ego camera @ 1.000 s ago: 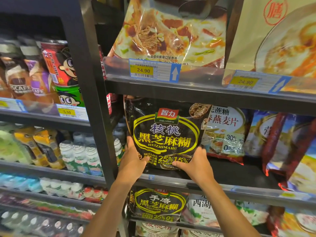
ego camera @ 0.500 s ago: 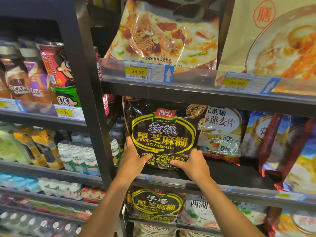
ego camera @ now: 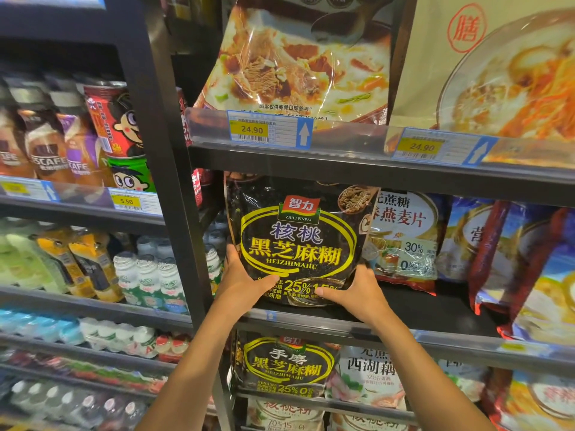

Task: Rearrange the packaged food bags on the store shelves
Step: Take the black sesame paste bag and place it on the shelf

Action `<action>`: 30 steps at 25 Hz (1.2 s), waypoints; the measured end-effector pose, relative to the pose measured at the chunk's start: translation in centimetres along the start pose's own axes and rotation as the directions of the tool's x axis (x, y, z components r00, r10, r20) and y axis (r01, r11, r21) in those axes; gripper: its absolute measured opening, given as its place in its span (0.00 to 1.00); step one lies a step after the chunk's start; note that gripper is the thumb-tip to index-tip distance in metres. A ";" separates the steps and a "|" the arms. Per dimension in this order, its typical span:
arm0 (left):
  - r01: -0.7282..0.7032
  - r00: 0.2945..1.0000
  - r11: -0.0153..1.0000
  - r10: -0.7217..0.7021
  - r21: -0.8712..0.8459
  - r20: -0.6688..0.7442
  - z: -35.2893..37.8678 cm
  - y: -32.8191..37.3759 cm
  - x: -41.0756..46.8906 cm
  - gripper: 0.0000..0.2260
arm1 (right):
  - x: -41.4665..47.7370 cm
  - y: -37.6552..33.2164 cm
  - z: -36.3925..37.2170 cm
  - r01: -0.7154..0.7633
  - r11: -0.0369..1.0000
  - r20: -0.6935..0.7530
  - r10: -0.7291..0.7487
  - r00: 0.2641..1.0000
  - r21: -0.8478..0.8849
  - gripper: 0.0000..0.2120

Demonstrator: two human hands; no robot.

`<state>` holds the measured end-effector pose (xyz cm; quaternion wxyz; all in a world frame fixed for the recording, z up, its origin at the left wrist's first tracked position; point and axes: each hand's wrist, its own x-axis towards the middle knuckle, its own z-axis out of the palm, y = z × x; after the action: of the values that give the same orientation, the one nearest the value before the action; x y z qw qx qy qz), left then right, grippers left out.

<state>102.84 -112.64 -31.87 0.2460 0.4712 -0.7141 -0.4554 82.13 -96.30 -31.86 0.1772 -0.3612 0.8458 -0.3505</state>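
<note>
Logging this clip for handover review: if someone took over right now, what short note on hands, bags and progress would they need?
Left hand: grips the black sesame bag at its lower left corner, thumb on the front.
Right hand: grips its lower right corner.
Bag: upright at the left end of the middle shelf, overlapping the oat bag at its left edge.
Done: bag is at its shelf.
Left: seat it and let go; whether it already rests on the shelf is unclear.

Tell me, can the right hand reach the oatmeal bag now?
Likely yes, once freed: the right hand grips the black sesame paste bag, and the oatmeal bag stands just beside it, nothing between.
</note>
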 end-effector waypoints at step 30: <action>-0.553 0.799 0.815 0.578 0.175 -0.166 17.2 7.5 -14.4 0.28 | -9.6 13.4 -15.2 0.159 0.987 -0.415 -0.135 0.900 0.024 0.23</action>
<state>92.28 -91.41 -32.11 0.4168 0.2958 -0.8175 -0.2657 73.65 -75.54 -30.55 -0.0219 -0.3367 0.8240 -0.4551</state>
